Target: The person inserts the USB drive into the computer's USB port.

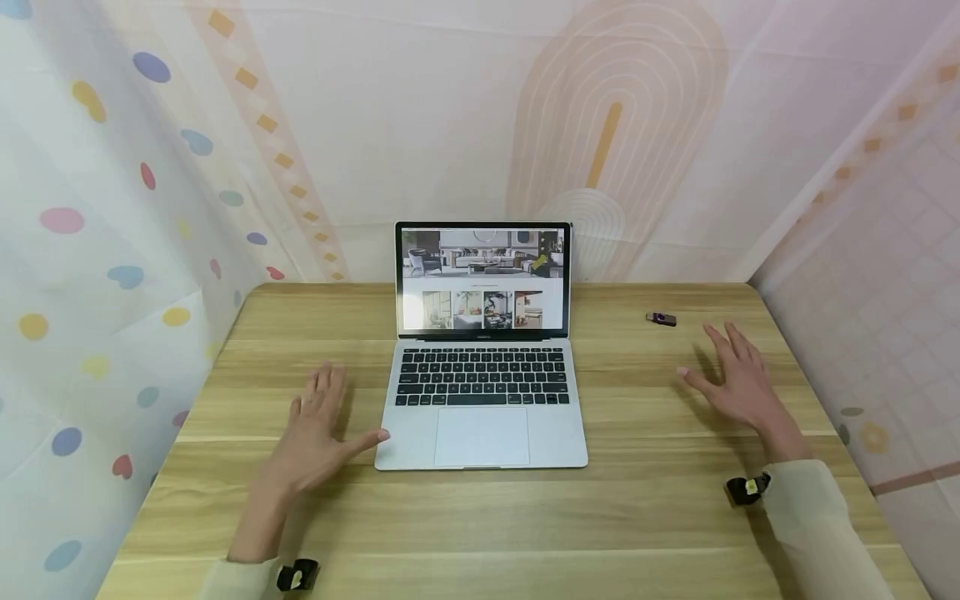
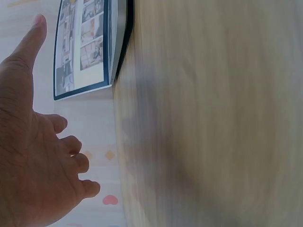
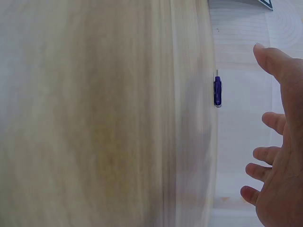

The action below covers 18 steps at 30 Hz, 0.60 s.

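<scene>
Fingers (image 1: 718, 342) of the right hand (image 1: 738, 387) are placed nearer to the USB flash drive (image 1: 663, 318), which is seen on the surface (image 1: 487, 525) just left of their tips, its long axis laid roughly side to side, connector leftward. They are spread apart, with nothing held. The left hand (image 1: 311, 446) is likewise spread, and whether the laptop (image 1: 482, 437) is touched by its thumb cannot be told.

I've got a light wood-grain surface (image 1: 480, 525) here. Laptop (image 1: 482, 343) sits on it unfolded, roughly central. Purple USB stick (image 1: 663, 319) lies to its right, toward the far edge.
</scene>
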Each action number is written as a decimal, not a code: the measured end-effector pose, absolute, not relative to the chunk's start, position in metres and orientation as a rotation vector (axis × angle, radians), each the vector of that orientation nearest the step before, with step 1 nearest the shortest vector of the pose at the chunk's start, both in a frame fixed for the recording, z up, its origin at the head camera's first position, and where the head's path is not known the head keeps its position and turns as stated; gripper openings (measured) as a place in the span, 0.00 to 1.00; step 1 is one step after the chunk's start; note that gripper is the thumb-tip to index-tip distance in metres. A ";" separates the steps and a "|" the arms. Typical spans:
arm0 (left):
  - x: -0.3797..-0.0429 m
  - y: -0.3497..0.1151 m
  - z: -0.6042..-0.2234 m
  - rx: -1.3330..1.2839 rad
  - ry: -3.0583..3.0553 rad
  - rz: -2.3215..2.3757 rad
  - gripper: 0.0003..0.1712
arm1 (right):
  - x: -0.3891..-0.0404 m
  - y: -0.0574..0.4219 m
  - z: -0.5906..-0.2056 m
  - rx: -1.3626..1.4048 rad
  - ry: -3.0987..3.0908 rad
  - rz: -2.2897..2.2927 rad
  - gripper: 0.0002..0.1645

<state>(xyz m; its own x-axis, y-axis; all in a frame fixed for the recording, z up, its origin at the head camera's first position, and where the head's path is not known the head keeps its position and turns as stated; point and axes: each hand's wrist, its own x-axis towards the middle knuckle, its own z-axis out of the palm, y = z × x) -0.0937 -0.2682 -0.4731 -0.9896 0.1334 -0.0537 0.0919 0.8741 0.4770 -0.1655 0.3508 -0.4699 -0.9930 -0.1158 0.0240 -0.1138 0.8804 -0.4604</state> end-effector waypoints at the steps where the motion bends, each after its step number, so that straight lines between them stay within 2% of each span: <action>1: -0.093 -0.267 -0.474 0.184 2.957 0.748 0.72 | -0.166 0.351 -0.470 -0.185 3.040 -0.750 0.56; 18: -0.090 -0.242 -0.487 0.219 2.864 0.827 0.73 | -0.182 0.346 -0.470 -0.166 2.967 -0.805 0.55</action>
<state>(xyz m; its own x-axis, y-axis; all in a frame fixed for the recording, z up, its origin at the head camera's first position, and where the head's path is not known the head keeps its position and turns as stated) -0.0902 -0.2420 -0.4865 -0.9777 0.1816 -0.1058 0.0973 0.8372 0.5381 -0.1822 0.3463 -0.4701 -0.9922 -0.1201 -0.0321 -0.0874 0.8577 -0.5067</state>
